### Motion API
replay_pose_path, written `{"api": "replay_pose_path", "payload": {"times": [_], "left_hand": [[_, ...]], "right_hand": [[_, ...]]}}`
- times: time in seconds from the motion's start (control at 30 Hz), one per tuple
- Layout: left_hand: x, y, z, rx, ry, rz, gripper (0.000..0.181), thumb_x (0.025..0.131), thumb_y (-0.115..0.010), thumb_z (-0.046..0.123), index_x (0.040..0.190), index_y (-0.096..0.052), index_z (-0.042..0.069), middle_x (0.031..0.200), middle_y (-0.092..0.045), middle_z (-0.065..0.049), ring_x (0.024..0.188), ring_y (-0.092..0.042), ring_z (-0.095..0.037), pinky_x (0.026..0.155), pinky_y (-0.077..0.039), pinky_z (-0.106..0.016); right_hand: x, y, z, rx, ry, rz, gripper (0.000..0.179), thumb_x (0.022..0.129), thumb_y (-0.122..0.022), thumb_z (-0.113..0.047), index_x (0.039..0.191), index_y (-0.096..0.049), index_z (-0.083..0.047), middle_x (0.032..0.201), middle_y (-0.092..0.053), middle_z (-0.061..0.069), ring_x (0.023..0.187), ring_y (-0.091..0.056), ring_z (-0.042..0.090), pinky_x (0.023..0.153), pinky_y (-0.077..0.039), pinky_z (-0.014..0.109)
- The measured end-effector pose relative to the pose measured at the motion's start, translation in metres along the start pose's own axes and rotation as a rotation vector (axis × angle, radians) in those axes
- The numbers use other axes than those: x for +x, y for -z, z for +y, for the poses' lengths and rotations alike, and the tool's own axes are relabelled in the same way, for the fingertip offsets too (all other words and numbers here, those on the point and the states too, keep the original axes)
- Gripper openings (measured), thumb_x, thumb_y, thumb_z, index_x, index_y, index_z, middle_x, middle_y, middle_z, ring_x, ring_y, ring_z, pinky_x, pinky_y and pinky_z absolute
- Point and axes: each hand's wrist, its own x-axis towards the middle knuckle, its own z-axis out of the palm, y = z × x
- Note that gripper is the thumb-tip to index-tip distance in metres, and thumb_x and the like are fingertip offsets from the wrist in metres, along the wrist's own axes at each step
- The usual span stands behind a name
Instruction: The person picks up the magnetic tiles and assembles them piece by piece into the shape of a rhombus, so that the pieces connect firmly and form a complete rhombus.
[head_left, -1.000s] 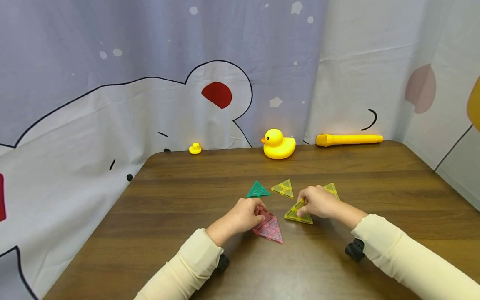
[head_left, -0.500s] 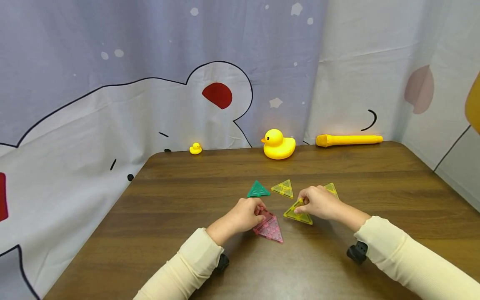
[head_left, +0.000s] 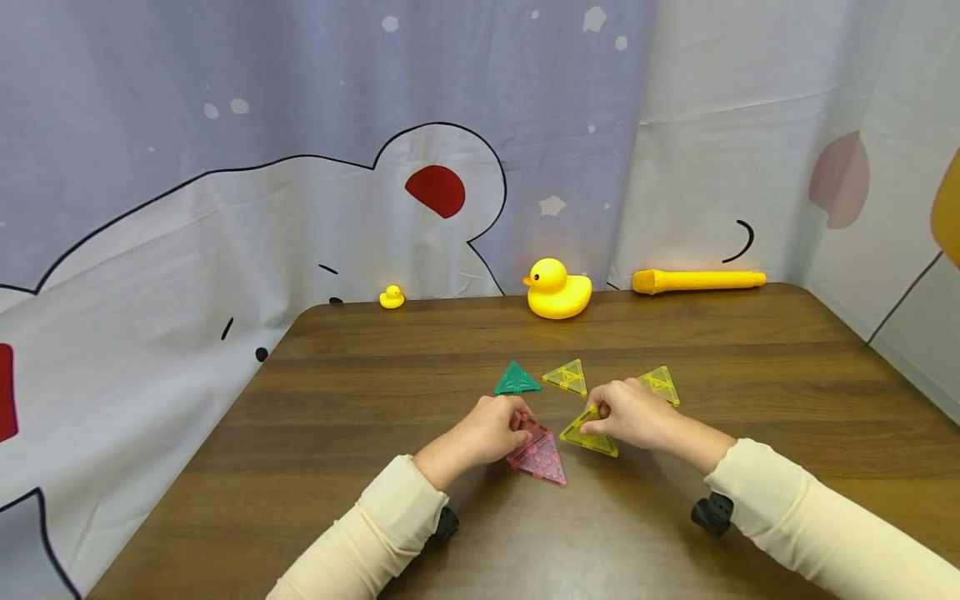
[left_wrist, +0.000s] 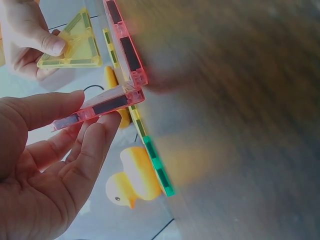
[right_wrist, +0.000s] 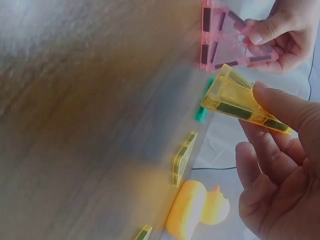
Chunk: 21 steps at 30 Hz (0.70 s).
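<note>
In the head view my left hand [head_left: 487,429] pinches a pink triangular magnetic tile [left_wrist: 112,101] between thumb and fingers. That tile slants up from the table, edge to edge with a second pink tile [head_left: 543,461] lying flat. To the right, my right hand [head_left: 633,412] pinches a yellow triangular magnetic tile [head_left: 588,437] by its top corner. The right wrist view shows this yellow tile [right_wrist: 242,102] tilted, thumb on one face, close beside the pink pair. A green triangular tile [head_left: 517,381] and two more yellow tiles, one left [head_left: 568,378] and one right [head_left: 662,385], lie flat farther back.
At the back edge of the wooden table [head_left: 360,400] stand a small yellow duck [head_left: 392,297], a larger yellow duck [head_left: 558,290] and a yellow toy microphone [head_left: 697,281]. A printed curtain [head_left: 300,225] hangs behind the table.
My right hand has moved a little left and toward me with the yellow tile, closer to the pink tiles, uncovering more of the far right yellow tile. My left hand stays in place.
</note>
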Motion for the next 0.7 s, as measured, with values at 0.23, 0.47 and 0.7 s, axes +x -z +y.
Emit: {"api": "replay_pose_path", "payload": {"times": [0.23,0.47,0.7], "left_hand": [[0.0,0.0,-0.001,-0.003,-0.005,0.006,0.014,0.076,-0.066,0.009,0.088,-0.061,0.006,0.063,-0.046,0.004,0.057,-0.043,-0.007,0.052,-0.038,-0.019],[0.0,0.0,0.0,0.0,-0.004,0.009,0.014,0.076,-0.066,0.01,0.088,-0.061,0.006,0.063,-0.047,0.004,0.057,-0.044,-0.007,0.053,-0.038,-0.02],[0.0,-0.001,0.0,-0.009,0.005,-0.001,0.015,0.076,-0.066,0.009,0.088,-0.06,0.005,0.063,-0.047,0.004,0.056,-0.043,-0.007,0.052,-0.038,-0.02]], "right_hand": [[-0.001,-0.004,-0.01,-0.022,0.025,-0.009,0.018,0.071,-0.071,-0.027,0.066,-0.057,-0.016,0.05,-0.04,-0.01,0.044,-0.031,0.002,0.042,-0.026,0.02],[-0.002,-0.01,-0.024,-0.032,0.024,-0.03,0.017,0.071,-0.071,-0.03,0.068,-0.058,-0.02,0.051,-0.042,-0.012,0.044,-0.034,0.002,0.04,-0.026,0.02],[-0.003,-0.017,-0.032,-0.024,0.049,-0.045,0.019,0.071,-0.071,-0.031,0.067,-0.057,-0.02,0.051,-0.042,-0.013,0.044,-0.034,0.001,0.039,-0.026,0.02]]}}
